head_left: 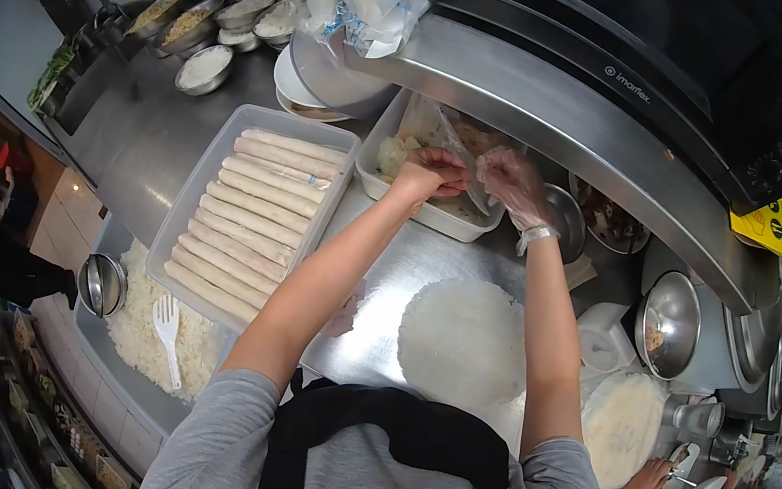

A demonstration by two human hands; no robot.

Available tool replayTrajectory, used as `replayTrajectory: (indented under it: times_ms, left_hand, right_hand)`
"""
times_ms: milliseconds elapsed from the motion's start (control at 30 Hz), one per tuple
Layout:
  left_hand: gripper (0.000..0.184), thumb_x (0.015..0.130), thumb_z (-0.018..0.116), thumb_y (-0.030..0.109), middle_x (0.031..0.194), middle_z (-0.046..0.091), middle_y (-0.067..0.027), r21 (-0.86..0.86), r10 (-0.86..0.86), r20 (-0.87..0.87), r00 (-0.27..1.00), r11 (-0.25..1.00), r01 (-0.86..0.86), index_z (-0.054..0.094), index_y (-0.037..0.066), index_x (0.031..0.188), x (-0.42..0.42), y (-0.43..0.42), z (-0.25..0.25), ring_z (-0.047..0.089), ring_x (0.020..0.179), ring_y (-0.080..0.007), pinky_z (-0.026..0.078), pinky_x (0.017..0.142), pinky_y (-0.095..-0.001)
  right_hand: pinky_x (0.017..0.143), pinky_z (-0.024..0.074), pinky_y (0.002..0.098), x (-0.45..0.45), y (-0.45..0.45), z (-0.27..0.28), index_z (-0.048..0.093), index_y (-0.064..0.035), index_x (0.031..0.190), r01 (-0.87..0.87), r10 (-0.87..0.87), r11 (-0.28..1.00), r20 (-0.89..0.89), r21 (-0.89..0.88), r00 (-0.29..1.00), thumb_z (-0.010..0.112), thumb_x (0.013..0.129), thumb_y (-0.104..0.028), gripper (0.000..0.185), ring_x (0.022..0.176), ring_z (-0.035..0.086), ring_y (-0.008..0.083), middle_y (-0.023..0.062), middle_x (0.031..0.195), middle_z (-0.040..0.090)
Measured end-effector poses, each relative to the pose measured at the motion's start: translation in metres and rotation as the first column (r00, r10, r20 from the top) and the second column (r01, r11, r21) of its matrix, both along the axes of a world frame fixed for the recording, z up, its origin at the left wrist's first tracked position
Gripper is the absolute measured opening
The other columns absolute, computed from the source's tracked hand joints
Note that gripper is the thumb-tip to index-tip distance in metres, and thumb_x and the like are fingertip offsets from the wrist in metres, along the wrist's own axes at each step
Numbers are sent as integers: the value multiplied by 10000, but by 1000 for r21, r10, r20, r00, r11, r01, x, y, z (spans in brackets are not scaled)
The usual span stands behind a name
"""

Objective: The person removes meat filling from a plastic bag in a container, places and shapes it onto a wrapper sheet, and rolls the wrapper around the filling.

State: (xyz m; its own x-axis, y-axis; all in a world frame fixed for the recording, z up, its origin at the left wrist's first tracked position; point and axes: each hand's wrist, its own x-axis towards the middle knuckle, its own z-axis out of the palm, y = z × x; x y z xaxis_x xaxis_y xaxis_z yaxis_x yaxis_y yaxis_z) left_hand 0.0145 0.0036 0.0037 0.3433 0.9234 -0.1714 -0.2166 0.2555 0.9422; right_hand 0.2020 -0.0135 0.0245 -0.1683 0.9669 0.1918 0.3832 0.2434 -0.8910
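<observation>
Above a white tub (467, 228), my left hand (432, 175) is bare, with its fingers pinched together on thin clear plastic (467, 160). My right hand (513, 184) wears a see-through disposable glove, bunched at the wrist, and its fingers close on the other side of that plastic. Whether the plastic is a bag or a glove I cannot tell. Pale shredded filling (394, 156) and a brownish mixture lie in the tub below the hands. On the steel counter between my forearms rests a round, thin, whitish wrapper sheet (462, 341).
Left of my arm, a plastic tray (175, 212) holds several long pale rolls. A bin of white grains (135, 333) has a white fork (166, 327) in it. A steel shelf edge (573, 110) overhangs the tub. At lower right, another person's hand (649, 478) works near a wrapper stack (622, 426).
</observation>
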Motion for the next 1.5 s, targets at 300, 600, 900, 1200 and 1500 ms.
replayTrajectory:
  times_ms: [300,600,900,1200,1500]
  left_hand:
    - [124,844,682,79,843,662,-53,-17,102,100,990,995,-100,603,50,934,13,-3,-2,658,733,-151,583,685,-292]
    - [416,841,722,212,964,642,-37,50,425,-83,901,905,-422,510,97,1179,-25,43,16,644,835,-162,540,700,-338]
    - [201,862,697,207,927,684,-49,15,163,57,985,986,-164,626,70,990,-75,36,36,665,767,-131,575,670,-293]
    - [145,869,686,205,842,703,-43,72,183,-148,972,982,-174,659,75,926,-65,42,36,673,714,-118,569,637,-266]
    - [70,864,691,110,841,701,-38,123,130,24,991,984,-132,678,62,912,-51,42,17,661,729,-100,552,645,-240]
  right_hand:
    - [639,455,289,-6,-30,-8,599,-34,787,-4,3,999,-28,-47,1000,657,785,-166,145,675,541,124,41,717,587]
    - [611,442,316,4,-54,-7,561,-31,764,-102,62,988,310,116,949,612,783,-167,146,609,493,192,84,657,537]
    - [632,438,300,4,-59,3,564,-17,764,5,-1,999,100,-43,995,632,777,-160,159,661,503,143,44,692,543]
    - [638,440,299,4,-61,5,581,-31,786,-17,31,998,222,-67,975,649,775,-167,153,662,510,147,44,697,542]
    - [691,493,316,-50,28,19,663,-43,941,-7,-55,960,216,279,975,700,818,-298,286,721,622,196,101,808,656]
